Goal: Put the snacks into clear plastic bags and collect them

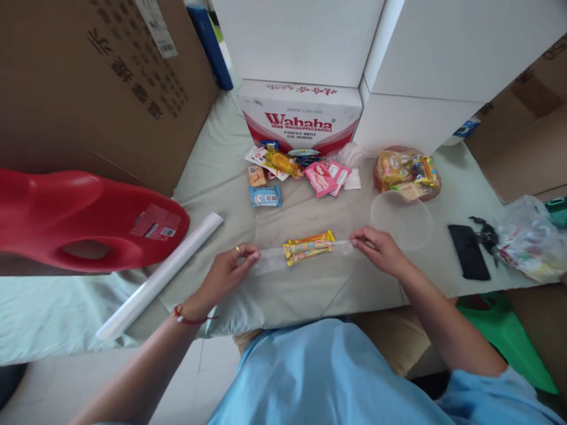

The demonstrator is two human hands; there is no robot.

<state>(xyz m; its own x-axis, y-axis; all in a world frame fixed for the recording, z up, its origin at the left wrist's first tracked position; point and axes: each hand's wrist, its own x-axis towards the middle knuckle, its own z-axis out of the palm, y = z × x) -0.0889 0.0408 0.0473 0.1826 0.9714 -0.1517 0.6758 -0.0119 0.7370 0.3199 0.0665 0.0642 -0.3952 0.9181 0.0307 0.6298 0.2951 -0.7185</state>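
Two yellow-wrapped snack sticks [309,247] lie side by side at the middle of the cloth, on or within a strip of clear plastic film [271,261]. My left hand [231,268] pinches the film's left end between thumb and fingers. At the opposite end, my right hand [377,249] pinches the film too, thumb against fingertips. The film is stretched between both hands, with the sticks about midway. Whether it wraps fully over them I cannot tell. Near my right hand lies a round translucent lid [401,220].
A roll of clear film [162,274] lies at left beside a red plastic jug [88,218]. Packaged snacks [321,179] are heaped before a Wahaha carton [303,118]. A snack-filled bowl [381,183] stands back right; a black phone [468,252] and plastic bag [531,236] lie farther right.
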